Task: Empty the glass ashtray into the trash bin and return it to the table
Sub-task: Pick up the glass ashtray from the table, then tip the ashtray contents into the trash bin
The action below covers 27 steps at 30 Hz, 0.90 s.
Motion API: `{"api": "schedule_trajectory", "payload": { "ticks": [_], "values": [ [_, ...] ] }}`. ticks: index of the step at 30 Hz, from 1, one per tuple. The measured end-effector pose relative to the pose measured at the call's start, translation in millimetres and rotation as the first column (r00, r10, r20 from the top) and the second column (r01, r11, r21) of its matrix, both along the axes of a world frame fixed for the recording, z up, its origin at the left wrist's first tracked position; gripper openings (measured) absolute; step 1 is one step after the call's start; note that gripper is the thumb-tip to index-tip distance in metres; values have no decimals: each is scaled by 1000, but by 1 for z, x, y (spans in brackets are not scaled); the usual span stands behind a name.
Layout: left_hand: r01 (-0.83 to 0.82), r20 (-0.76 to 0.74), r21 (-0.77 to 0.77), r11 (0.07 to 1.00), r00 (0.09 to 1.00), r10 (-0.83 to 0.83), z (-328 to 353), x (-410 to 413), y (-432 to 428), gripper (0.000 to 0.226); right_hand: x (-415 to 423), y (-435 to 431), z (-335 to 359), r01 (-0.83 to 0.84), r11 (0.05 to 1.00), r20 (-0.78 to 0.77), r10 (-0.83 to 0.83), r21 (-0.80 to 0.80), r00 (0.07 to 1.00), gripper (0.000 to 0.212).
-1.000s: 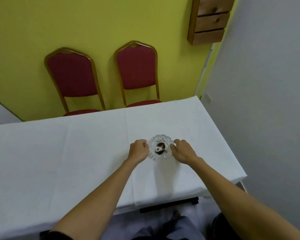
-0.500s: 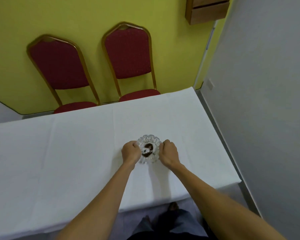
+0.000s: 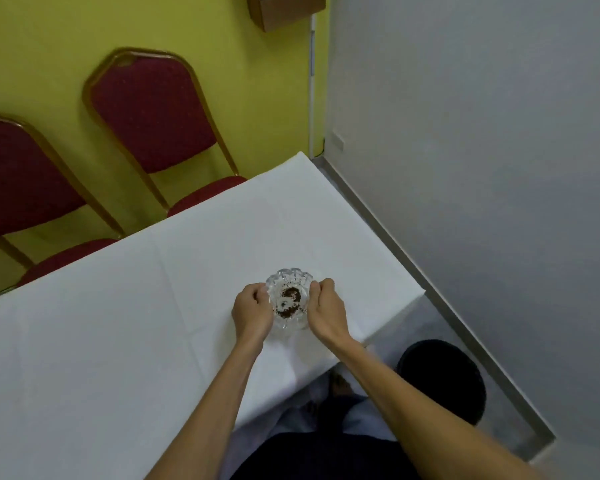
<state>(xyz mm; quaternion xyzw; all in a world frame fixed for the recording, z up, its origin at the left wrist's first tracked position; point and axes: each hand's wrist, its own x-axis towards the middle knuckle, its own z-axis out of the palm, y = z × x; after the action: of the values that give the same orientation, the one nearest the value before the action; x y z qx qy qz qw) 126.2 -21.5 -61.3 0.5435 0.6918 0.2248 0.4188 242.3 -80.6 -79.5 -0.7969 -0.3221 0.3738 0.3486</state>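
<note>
A round cut-glass ashtray (image 3: 289, 282) with dark brown ash in its middle is held over the white tablecloth (image 3: 118, 323), near the table's right end. My left hand (image 3: 252, 311) grips its left rim and my right hand (image 3: 326, 311) grips its right rim. Whether its base still touches the cloth I cannot tell. A black round trash bin (image 3: 442, 379) stands on the floor to the right of the table's near corner, below my right forearm.
Two red padded chairs (image 3: 153, 109) with gold frames stand behind the table against the yellow wall. A grey wall closes the right side, leaving a narrow floor strip beside the table. A wooden box (image 3: 284, 8) hangs on the wall above.
Both hands have closed tighter on the ashtray's rim. My view has swung right and down, bringing the trash bin into sight.
</note>
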Motion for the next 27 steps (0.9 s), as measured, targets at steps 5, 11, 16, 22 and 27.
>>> {"api": "schedule_trajectory", "payload": {
  "ticks": [5,11,16,22,27],
  "values": [
    [235,67,41,971,969,-237,9,39,-24,24,17,-53,5,281,959,46,-282,30,958,34],
    [542,76,50,839,836,-544,11,96,-80,27,48,-136,7,559,829,100,-559,31,823,35],
    [758,17,75,648,649,-761,7,138,-133,30,73,-206,8,697,715,147,-695,50,703,33],
    [943,-39,75,325,328,-944,-7,187,-192,43,97,-285,1,765,645,235,-742,-7,628,35],
    [986,-49,21,167,168,-985,-45,222,-241,40,122,-339,-33,815,577,261,-781,-45,567,32]
  ]
}}
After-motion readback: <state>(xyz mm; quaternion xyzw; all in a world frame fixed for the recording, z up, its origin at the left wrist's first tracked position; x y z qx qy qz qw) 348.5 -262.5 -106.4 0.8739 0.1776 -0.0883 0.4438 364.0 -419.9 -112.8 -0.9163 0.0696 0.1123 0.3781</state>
